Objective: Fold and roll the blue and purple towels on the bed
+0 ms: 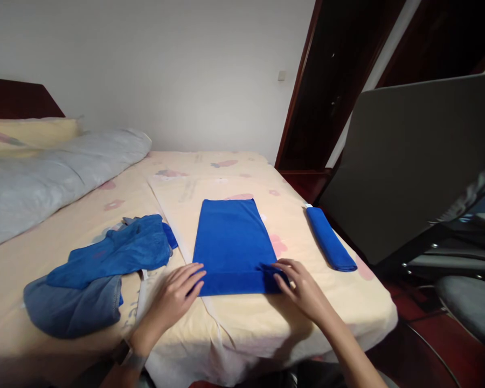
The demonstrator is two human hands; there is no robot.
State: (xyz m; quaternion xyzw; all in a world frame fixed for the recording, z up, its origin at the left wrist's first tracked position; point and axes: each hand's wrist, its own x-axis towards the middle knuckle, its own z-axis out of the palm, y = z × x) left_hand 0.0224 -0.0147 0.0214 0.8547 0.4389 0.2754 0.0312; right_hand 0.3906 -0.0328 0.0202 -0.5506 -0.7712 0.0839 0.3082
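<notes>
Flanking blue cloth (235, 237): left hand (181, 288), right hand (301, 283), both curved

My left hand (184, 287) and right hand (299, 283) hide parts of the blue cloth's (234, 231) side edges. The white tag (308, 206) is too small for me to read; the picture's left edge crops the grey bolster (76, 167).

A plain pale wall (186, 70) with a small switch plate (282, 75) rises behind a bed (347, 307) spread with a cream, pink-patterned sheet, a dark wooden headboard (20, 99), yellow pillow (32, 129) and bunched grey quilt (64, 172) at left. On the right, a dark door (339, 70) stands beyond a large grey panel (420, 156) and a grey seat (472, 307) above reddish-brown floor (408, 302). Light falls softly, leaving the right side dim.
</notes>
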